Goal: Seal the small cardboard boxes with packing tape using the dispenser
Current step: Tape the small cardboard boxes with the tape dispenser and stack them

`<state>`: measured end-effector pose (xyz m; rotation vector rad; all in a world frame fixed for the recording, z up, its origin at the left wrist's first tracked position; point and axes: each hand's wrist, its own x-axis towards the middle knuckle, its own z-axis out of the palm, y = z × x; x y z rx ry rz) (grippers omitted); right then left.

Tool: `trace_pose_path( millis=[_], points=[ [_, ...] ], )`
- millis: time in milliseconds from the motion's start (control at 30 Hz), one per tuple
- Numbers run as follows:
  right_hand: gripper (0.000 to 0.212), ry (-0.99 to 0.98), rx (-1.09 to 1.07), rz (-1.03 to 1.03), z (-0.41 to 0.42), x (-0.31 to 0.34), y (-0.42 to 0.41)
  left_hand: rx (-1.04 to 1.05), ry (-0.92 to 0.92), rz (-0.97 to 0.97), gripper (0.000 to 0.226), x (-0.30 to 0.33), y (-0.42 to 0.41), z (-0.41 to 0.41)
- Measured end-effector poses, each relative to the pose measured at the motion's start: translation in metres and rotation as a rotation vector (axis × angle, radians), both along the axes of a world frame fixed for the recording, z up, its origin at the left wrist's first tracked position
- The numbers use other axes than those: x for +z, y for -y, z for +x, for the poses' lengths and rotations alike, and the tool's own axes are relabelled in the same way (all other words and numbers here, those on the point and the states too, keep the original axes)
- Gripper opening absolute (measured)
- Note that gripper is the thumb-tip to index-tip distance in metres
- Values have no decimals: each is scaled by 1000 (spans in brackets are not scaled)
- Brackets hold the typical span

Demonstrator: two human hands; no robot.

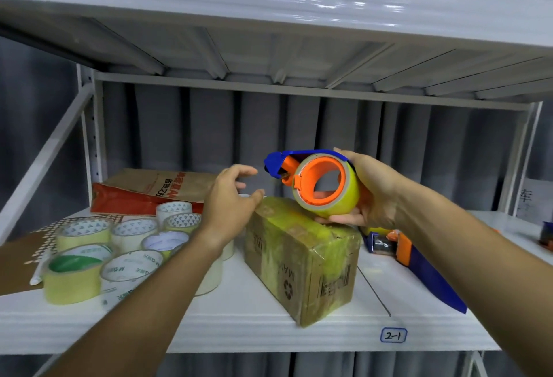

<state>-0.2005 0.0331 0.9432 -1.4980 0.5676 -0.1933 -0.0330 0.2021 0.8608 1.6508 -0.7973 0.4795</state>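
Observation:
A small cardboard box [302, 260], wrapped in yellowish tape, lies on the white shelf [254, 328] at the centre. My right hand [371, 194] grips a blue and orange tape dispenser [317, 182] loaded with a yellowish roll, held just above the box's far top edge. My left hand [230, 200] hovers with relaxed, spread fingers at the box's far left corner, its thumb near the top edge and holding nothing.
Several tape rolls [119, 251] crowd the shelf's left part, with a brown and red paper bag [149, 191] behind them. A second blue and orange dispenser [419, 263] lies to the box's right. Another shelf board [269, 17] hangs low overhead. A "2-1" label [393, 335] marks the front edge.

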Motion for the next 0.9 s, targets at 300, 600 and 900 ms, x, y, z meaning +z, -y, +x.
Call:
trace_pose_path(
  millis=[300, 600, 900],
  points=[
    [55, 32, -25, 20, 0, -4, 5, -198, 17, -36, 16, 14, 25, 15],
    [46, 85, -79, 31, 2, -10, 11, -158, 125, 23, 3, 7, 24, 13],
    [44, 98, -79, 52, 3, -12, 13, -41, 389, 161, 8, 3, 19, 11]
  ],
)
